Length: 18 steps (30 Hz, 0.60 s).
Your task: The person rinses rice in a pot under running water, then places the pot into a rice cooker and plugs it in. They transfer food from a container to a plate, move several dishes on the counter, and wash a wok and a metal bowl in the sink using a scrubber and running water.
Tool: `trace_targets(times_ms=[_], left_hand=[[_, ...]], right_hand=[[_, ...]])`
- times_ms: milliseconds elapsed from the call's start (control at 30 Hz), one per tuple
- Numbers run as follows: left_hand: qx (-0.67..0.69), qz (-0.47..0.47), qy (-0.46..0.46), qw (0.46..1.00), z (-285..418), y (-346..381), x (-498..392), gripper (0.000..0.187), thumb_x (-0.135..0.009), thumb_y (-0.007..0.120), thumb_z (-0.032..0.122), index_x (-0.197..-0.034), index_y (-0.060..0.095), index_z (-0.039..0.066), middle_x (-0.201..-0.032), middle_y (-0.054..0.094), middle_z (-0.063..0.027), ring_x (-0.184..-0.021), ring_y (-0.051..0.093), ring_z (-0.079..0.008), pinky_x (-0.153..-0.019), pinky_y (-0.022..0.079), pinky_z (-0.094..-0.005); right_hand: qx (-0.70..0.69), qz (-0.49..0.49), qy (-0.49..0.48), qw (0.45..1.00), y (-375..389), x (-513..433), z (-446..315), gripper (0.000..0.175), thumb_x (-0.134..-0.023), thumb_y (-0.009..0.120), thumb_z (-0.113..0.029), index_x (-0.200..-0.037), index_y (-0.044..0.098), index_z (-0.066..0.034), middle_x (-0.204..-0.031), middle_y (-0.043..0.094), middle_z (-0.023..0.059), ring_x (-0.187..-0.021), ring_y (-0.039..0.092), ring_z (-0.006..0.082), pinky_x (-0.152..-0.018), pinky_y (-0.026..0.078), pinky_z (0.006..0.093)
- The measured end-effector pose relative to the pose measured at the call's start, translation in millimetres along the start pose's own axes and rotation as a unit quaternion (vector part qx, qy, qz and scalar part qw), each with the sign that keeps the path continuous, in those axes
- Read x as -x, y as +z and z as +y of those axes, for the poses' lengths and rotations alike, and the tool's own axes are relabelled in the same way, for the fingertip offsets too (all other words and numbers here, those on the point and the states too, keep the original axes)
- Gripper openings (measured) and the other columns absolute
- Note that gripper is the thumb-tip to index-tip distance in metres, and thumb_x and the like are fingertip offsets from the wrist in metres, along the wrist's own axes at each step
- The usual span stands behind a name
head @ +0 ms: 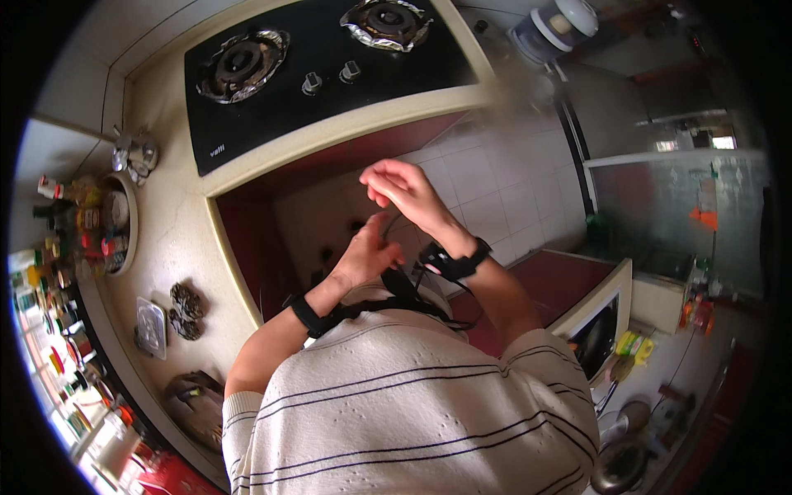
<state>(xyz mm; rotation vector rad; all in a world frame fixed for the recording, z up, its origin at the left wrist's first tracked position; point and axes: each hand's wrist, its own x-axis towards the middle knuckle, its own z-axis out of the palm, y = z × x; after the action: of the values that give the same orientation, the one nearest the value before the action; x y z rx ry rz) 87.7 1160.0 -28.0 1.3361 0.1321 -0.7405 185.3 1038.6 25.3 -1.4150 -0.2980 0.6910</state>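
My left hand [368, 253] is in front of my body with its fingers bent and slightly apart; no held thing shows in it. My right hand [402, 192] is raised just above and to the right of it, fingers curled loosely, also with nothing visible in it. The two hands are close together but appear apart. Each wrist bears a black band, and dark cables hang by my waist. Beyond the hands lies a black two-burner gas hob [272, 117] with foil around its burners and two knobs.
On the left counter [179, 235] stand a round tray [132, 229] of bottles and jars, a metal cruet set [135, 154], a clear lidded container [151, 328] and a crumpled dark bundle [185, 311]. To the right are a red cabinet [563, 284], a yellow-labelled bottle [634, 348] and pans [620, 464].
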Motion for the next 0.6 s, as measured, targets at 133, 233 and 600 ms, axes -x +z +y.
trace_targets(times_ms=[133,233,600], left_hand=[[-0.133,-0.011,0.013,0.991,-7,-18,-11,0.059,-0.083,0.062,0.016,-0.134,0.040,-0.005,-0.084,0.066,-0.0150,-0.079,0.066,-0.0209,-0.074,0.051,-0.0320],[-0.348,-0.119,-0.002,0.930,3,-13,-17,0.053,-0.085,0.065,0.040,-0.126,0.054,0.008,-0.096,0.066,-0.0163,-0.088,0.065,-0.0254,-0.082,0.050,-0.0372],[-0.183,-0.233,0.054,0.954,27,14,-67,0.046,-0.090,0.066,0.017,-0.132,0.049,0.006,-0.104,0.063,-0.0047,-0.093,0.060,-0.0123,-0.078,0.051,-0.0250]], right_hand=[[-0.052,0.004,-0.059,0.997,-59,87,-54,0.020,-0.094,0.054,-0.012,-0.108,0.059,0.0019,-0.078,0.059,0.0077,-0.069,0.055,0.0132,-0.063,0.046,0.0259],[0.041,0.204,-0.250,0.946,-139,158,-106,0.028,-0.095,0.054,-0.020,-0.113,0.059,0.0012,-0.081,0.061,0.0069,-0.072,0.056,0.0143,-0.066,0.047,0.0278],[0.266,0.008,0.320,0.909,-209,314,49,0.038,-0.087,0.067,-0.021,-0.122,0.057,-0.0083,-0.099,0.067,0.0069,-0.094,0.062,0.0157,-0.081,0.051,0.0295]])
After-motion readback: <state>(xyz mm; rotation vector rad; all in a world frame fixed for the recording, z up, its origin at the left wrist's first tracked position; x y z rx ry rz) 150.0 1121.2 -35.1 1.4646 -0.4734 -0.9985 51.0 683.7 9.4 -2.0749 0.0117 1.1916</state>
